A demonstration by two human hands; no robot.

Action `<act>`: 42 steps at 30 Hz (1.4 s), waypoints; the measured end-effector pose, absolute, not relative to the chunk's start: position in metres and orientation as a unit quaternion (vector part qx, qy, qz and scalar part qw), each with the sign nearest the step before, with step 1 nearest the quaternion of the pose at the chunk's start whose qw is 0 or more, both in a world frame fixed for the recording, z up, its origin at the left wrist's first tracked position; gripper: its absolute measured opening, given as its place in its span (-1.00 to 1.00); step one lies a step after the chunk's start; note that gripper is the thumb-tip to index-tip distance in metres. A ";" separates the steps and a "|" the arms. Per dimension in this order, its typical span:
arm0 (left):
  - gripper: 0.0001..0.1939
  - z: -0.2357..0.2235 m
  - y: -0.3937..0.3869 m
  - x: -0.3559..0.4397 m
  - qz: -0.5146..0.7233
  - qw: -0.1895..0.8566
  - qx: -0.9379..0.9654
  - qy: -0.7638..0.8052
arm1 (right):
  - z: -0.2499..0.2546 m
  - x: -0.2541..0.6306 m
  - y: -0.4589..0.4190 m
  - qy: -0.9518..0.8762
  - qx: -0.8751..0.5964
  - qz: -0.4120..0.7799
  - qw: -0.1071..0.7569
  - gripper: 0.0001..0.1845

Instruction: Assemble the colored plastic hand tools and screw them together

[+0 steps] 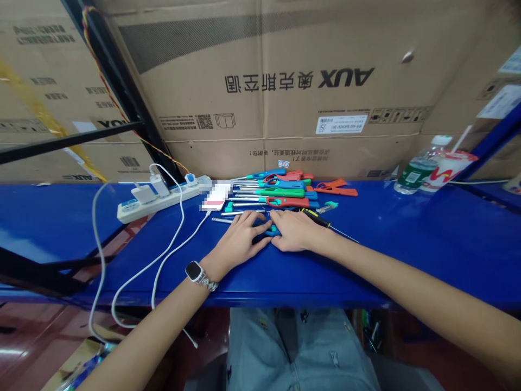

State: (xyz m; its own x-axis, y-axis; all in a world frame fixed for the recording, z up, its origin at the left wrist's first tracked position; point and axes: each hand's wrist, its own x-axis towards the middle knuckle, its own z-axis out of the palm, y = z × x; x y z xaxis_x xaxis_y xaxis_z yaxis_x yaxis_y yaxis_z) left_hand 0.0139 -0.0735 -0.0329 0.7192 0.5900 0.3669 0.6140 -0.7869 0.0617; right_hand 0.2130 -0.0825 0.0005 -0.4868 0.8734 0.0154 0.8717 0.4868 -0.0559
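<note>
On the blue table, my left hand [240, 239], with a watch on its wrist, and my right hand [295, 231] meet over a blue long-nose lighter [272, 231]. Both hands have their fingers closed on its handle, which they mostly cover. Its metal tube [221, 220] sticks out to the left beyond my left hand. Just behind my hands lies a row of long-nose lighters, among them a red one [288, 202] and a green one [280, 192]. A black and yellow screwdriver [315, 217] rests beside my right hand, its shaft partly behind my forearm.
A power strip [163, 198] with chargers and white cables [179, 217] lies at the left. Near it is a partly blurred phone-like object [220, 196]. Orange parts [336, 187] lie behind. A bottle [413, 174] and a cup [448, 165] stand right. Cardboard [285, 125] walls the back.
</note>
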 end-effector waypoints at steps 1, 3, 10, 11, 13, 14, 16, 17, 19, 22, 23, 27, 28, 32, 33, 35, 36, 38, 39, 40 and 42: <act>-0.58 -0.033 -0.074 0.014 -0.187 0.034 -0.926 -0.325 | 0.000 0.210 -0.084 -0.860 -0.510 0.007 0.013 -0.56; -0.58 -0.033 -0.076 0.014 -0.187 0.041 -0.927 -0.324 | -0.002 0.208 -0.088 -0.857 -0.515 -0.015 0.002 -0.56; -0.58 -0.022 -0.085 0.013 -0.396 0.061 -0.850 -0.343 | -0.002 0.221 -0.090 -0.840 -0.541 0.024 0.030 -0.58; -0.69 -0.020 -0.087 0.014 -0.455 0.045 -0.815 -0.357 | -0.001 0.224 -0.091 -0.832 -0.551 0.043 0.039 -0.58; -0.79 -0.016 -0.088 0.017 -0.531 -0.042 -0.743 -0.406 | 0.000 0.226 -0.094 -0.814 -0.571 0.079 0.067 -0.56; -0.73 -0.015 -0.088 0.020 -0.537 -0.114 -0.713 -0.435 | 0.000 0.225 -0.095 -0.804 -0.581 0.097 0.084 -0.54; -0.59 -0.013 -0.086 0.032 -0.508 -0.274 -0.668 -0.470 | 0.000 0.220 -0.099 -0.784 -0.595 0.135 0.114 -0.53; -0.54 -0.012 -0.083 0.040 -0.488 -0.342 -0.653 -0.467 | -0.001 0.217 -0.101 -0.776 -0.598 0.153 0.128 -0.53; -0.51 -0.010 -0.077 0.059 -0.475 -0.416 -0.638 -0.441 | -0.001 0.210 -0.104 -0.766 -0.596 0.183 0.155 -0.49; -0.60 -0.005 -0.067 0.085 -0.483 -0.490 -0.604 -0.403 | -0.001 0.205 -0.107 -0.752 -0.598 0.203 0.191 -0.38; -0.64 -0.003 -0.065 0.092 -0.479 -0.507 -0.601 -0.390 | -0.001 0.205 -0.107 -0.746 -0.602 0.207 0.196 -0.35; -0.72 0.006 -0.057 0.105 -0.447 -0.531 -0.625 -0.358 | -0.001 0.213 -0.107 -0.744 -0.602 0.213 0.197 -0.22; -0.73 0.009 -0.056 0.106 -0.439 -0.532 -0.630 -0.356 | -0.001 0.216 -0.107 -0.747 -0.597 0.214 0.201 -0.20; -0.74 0.022 -0.057 0.096 -0.442 -0.522 -0.627 -0.373 | -0.001 0.222 -0.109 -0.767 -0.550 0.238 0.228 -0.30; -0.74 0.024 -0.058 0.089 -0.457 -0.512 -0.618 -0.383 | -0.001 0.223 -0.109 -0.771 -0.535 0.248 0.241 -0.37; -0.76 0.028 -0.065 0.069 -0.496 -0.484 -0.597 -0.405 | -0.002 0.225 -0.108 -0.771 -0.511 0.266 0.272 -0.52; -0.76 0.028 -0.070 0.057 -0.507 -0.471 -0.591 -0.415 | -0.003 0.224 -0.106 -0.768 -0.500 0.277 0.288 -0.55; -0.73 0.025 -0.085 0.029 -0.518 -0.467 -0.571 -0.433 | -0.006 0.221 -0.099 -0.763 -0.476 0.304 0.314 -0.56; -0.71 0.023 -0.093 0.015 -0.505 -0.473 -0.561 -0.454 | -0.008 0.218 -0.093 -0.762 -0.464 0.315 0.324 -0.58; -0.66 0.021 -0.102 0.002 -0.487 -0.480 -0.551 -0.479 | -0.009 0.214 -0.087 -0.763 -0.455 0.320 0.329 -0.62; -0.62 0.017 -0.119 -0.019 -0.450 -0.503 -0.524 -0.520 | -0.011 0.201 -0.070 -0.776 -0.450 0.298 0.328 -0.74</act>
State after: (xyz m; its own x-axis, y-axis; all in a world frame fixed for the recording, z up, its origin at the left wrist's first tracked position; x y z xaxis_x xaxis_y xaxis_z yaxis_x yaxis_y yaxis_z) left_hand -0.0193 -0.1190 0.0172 0.0536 0.9972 -0.0515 0.0924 0.0464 0.9946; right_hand 0.2005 -0.0704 -0.0106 -0.3804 0.8927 0.2417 0.5021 0.4188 -0.7566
